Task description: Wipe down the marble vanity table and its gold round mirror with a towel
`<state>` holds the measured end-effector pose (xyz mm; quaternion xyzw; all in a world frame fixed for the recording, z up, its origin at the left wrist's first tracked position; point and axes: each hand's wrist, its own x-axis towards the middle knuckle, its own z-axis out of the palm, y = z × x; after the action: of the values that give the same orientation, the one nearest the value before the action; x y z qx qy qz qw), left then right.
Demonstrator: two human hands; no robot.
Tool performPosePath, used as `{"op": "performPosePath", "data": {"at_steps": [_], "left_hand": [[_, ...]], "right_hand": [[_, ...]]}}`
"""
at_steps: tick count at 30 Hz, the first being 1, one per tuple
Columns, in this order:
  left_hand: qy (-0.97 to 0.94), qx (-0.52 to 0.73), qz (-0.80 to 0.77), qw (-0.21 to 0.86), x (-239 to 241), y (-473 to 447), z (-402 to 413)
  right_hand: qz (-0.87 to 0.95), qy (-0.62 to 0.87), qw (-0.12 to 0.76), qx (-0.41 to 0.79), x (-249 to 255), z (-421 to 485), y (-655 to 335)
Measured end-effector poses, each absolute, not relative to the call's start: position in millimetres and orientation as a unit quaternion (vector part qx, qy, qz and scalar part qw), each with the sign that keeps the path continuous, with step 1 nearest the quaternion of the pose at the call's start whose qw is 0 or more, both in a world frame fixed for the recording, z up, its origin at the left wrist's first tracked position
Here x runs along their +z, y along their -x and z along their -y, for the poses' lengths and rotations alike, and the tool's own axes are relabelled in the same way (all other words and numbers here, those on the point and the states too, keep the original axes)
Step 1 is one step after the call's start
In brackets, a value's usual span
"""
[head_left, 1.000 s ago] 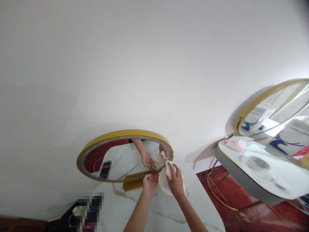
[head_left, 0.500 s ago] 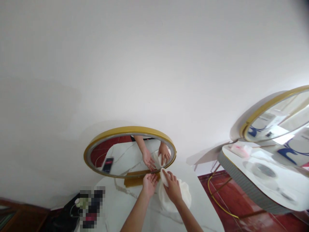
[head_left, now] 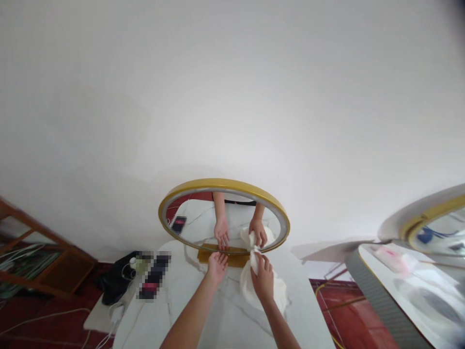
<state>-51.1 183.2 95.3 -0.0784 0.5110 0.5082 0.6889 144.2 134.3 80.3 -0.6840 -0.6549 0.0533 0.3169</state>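
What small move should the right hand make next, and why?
Probably a short slide of the white cloth along the lower edge of the mirror: the right hand grips a bunched part of it at or very near that edge, while the left hand is palm up by the gold base, seemingly holding nothing.

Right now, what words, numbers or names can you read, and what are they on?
No text can be read.
The near mirror and white cloth: no lettering seen.
Dark pixelated item on the near table: blocked out.
Pink-and-white packet on the other table: too blurred to read.
Blue shape in the other mirror: blurred, no letters readable.
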Motion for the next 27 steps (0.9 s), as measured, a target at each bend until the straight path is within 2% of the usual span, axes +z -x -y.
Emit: {"op": "performPosePath", "data": {"at_steps": [5,11,14,20,27], "left_hand": [[0.090,0.519,-0.501,0.687,94.3,60.2,-181.3],[0.101,0.534,-0.490,0.681,91.2,77.9,-179.2],[0.098,0.536,-0.484,0.684,89.2,90.4,-178.2],[0.076,0.517,-0.483,0.702,80.5,111.6,-178.7],[0.003,0.489,-0.507,0.710,71.1,119.4,-179.4]], "right_hand": [[0.657,0.691,0.295,0.056,62.3,-137.6,-113.2],[0.670,0.714,0.173,0.106,54.1,-134.4,-78.0],[0.705,0.683,0.142,0.127,55.8,-133.5,-64.6],[0.710,0.677,0.169,0.095,59.1,-133.7,-77.0],[0.583,0.771,0.250,0.051,61.6,-127.0,-129.3]]}}
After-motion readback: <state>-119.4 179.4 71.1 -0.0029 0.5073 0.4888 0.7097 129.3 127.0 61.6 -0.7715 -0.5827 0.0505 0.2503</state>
